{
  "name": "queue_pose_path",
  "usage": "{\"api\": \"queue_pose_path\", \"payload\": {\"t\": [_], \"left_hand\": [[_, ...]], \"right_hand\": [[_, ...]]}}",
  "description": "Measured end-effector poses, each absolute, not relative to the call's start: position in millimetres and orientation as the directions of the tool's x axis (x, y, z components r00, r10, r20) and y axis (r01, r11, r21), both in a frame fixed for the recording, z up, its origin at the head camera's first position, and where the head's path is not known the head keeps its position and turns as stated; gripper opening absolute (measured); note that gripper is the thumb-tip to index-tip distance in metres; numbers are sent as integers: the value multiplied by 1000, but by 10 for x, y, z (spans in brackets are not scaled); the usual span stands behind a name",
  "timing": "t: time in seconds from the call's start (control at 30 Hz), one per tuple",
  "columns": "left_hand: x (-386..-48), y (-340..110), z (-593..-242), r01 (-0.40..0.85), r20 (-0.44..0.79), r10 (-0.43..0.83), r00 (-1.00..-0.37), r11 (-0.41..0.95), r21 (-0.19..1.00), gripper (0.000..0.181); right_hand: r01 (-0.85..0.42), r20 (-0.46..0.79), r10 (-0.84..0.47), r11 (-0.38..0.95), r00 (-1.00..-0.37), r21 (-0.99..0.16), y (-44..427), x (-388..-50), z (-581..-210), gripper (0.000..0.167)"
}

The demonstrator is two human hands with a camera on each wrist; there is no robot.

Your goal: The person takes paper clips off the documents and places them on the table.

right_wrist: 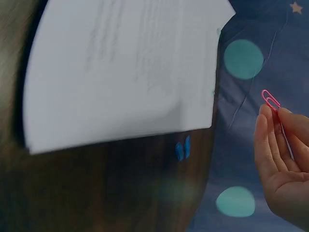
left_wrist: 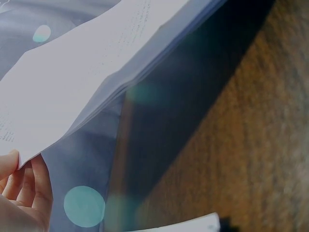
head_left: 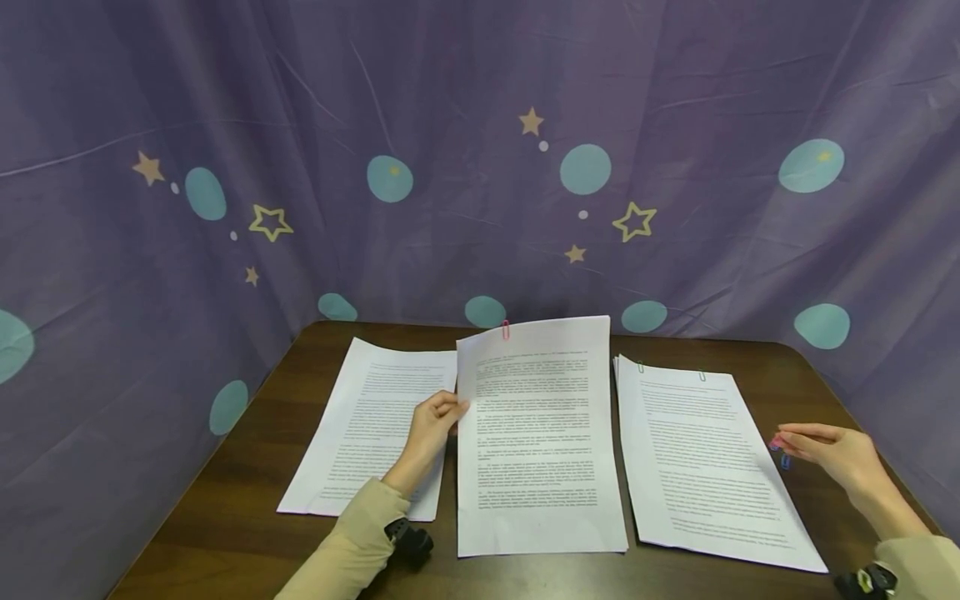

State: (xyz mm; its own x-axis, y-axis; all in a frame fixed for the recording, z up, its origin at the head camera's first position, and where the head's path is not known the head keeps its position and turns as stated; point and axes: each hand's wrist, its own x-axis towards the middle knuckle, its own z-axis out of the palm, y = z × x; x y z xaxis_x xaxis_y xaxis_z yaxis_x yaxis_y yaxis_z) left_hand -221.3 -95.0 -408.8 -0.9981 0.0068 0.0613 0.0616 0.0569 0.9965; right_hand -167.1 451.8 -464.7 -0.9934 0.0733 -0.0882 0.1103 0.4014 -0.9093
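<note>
My left hand pinches the left edge of the middle stack of printed paper, thumb in front and fingers behind. The stack is raised off the table, and a pink paper clip sits on its top edge, left of centre. Off to the right, my right hand pinches another pink paper clip between thumb and fingertips. Blue paper clips lie on the table below that hand, beside the right stack of paper. Two green paper clips are on the right stack's top edge.
A left stack of paper lies flat behind my left forearm, partly covered by it. All stand on a dark wooden table. A purple curtain with stars and dots hangs right behind the table's far edge.
</note>
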Motion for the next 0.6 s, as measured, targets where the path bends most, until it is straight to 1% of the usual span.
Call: {"api": "queue_pose_path", "payload": {"t": [0.07, 0.1, 0.17, 0.2, 0.3, 0.33, 0.37, 0.5, 0.6], "left_hand": [[-2209, -951, -4088, 61, 60, 9, -998, 52, 997, 14], [-2208, -952, -4089, 61, 60, 9, -998, 49, 997, 14], [-2207, -949, -4086, 56, 56, 9, -998, 50, 997, 14], [-2217, -950, -4095, 54, 53, 9, -999, 51, 997, 14], [-2278, -964, -4179, 45, 45, 7, -999, 48, 998, 14], [-2302, -970, -4214, 44, 44, 6, -999, 49, 998, 14], [-2329, -977, -4253, 45, 44, 4, -999, 49, 998, 14], [-2366, -984, -4336, 62, 63, -3, -998, 55, 997, 15], [-2356, -984, -4345, 76, 77, 0, -997, 65, 995, 15]], "right_hand": [[119, -97, 75, 394, -992, -911, 4595, -1659, -4718, 39], [131, -103, 90, 419, -991, -899, 4637, -1660, -4760, 40], [144, -116, 96, 385, -989, -912, 4688, -1641, -4805, 31], [139, -109, 99, 374, -989, -917, 4676, -1617, -4792, 29], [137, -108, 97, 371, -989, -919, 4546, -1512, -4625, 20], [134, -111, 87, 333, -990, -934, 4482, -1469, -4549, 14], [139, -117, 85, 330, -989, -934, 4432, -1435, -4485, 12], [169, -154, 73, 310, -985, -935, 4406, -1375, -4441, 12], [203, -189, 72, 340, -979, -918, 4457, -1358, -4504, 18]]}}
